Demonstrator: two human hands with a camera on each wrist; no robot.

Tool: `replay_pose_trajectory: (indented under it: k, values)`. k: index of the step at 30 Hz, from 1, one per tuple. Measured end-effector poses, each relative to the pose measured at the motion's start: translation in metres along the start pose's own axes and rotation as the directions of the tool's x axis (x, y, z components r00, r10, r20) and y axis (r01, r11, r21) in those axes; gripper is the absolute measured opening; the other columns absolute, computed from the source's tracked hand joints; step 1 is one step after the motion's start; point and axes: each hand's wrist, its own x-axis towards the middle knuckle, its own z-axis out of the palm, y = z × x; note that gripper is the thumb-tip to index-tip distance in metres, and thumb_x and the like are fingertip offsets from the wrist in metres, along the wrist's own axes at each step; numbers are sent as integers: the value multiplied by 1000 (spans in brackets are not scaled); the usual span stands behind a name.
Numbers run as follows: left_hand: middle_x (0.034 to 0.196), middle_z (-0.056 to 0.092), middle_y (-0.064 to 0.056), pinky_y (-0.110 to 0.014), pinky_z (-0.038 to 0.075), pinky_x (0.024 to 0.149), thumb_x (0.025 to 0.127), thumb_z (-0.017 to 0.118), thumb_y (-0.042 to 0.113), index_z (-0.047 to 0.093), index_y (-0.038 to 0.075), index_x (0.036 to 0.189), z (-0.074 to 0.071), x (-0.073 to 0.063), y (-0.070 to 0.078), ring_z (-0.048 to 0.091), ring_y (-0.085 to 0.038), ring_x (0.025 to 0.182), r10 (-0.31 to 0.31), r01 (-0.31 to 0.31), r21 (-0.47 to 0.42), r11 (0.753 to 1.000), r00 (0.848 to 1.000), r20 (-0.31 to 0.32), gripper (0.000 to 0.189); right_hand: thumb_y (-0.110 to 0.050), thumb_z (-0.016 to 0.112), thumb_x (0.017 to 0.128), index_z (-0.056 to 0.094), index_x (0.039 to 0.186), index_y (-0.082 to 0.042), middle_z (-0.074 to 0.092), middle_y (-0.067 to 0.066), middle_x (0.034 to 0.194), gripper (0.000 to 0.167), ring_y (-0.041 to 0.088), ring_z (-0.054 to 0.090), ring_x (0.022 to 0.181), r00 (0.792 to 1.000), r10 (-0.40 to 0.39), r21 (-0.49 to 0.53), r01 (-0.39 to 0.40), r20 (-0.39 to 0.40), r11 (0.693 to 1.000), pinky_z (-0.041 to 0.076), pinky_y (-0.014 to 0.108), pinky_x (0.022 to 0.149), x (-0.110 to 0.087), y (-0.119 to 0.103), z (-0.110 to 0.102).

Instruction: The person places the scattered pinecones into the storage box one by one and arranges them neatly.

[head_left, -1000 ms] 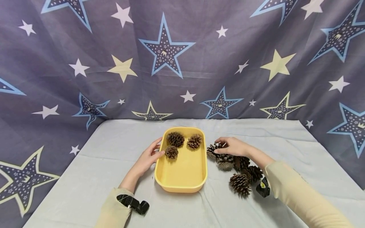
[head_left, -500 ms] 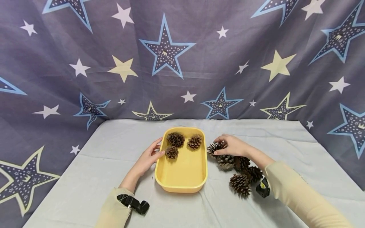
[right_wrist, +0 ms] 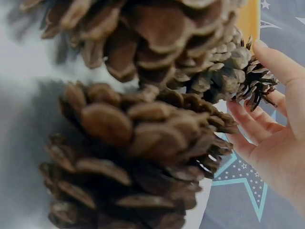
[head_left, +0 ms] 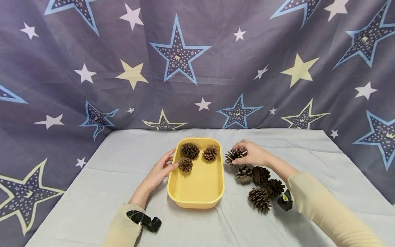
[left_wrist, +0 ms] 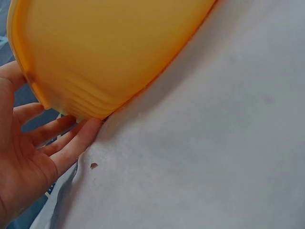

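Observation:
My left hand (head_left: pixel 159 173) holds the left wall of a yellow plastic tub (head_left: pixel 197 204), thumb at the rim and fingers along the outside (left_wrist: pixel 71 143). Inside the tub, toward its far end, lie three pine cones: one at the far left (head_left: pixel 189 151), one at the right (head_left: pixel 210 153) and a smaller one (head_left: pixel 186 165) near my thumb. To the right of the tub, my right hand (head_left: pixel 251 153) grips a dark pine cone (head_left: pixel 234 156) between thumb and fingers. The same pine cone (right_wrist: pixel 259 83) shows between the fingertips in the right wrist view.
Several more pine cones lie under and before my right forearm, among them a greyish one (head_left: pixel 243 174) and a large brown one (head_left: pixel 260 199). A pale cloth (head_left: pixel 92 192) covers the table. Behind it hangs a star-patterned curtain (head_left: pixel 216 75).
My right hand has shifted slightly up and away with its pine cone, which now stands apart from the greyish one below it. My left hand and the tub have stayed put.

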Motion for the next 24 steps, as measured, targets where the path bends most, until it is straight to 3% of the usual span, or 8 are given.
replay_pose_trajectory:
  k: [24]
  values:
    - [132, 42, -25, -40, 52, 84, 91, 53, 17, 22, 14, 145, 1, -1, 2, 52, -38, 108, -3, 3, -13, 1000, 1000, -3, 62, -44, 72, 72, 58, 117, -12, 56, 5, 115, 57, 18, 55, 95, 990, -88, -3, 88, -107, 996, 51, 37, 84, 9, -21, -21]
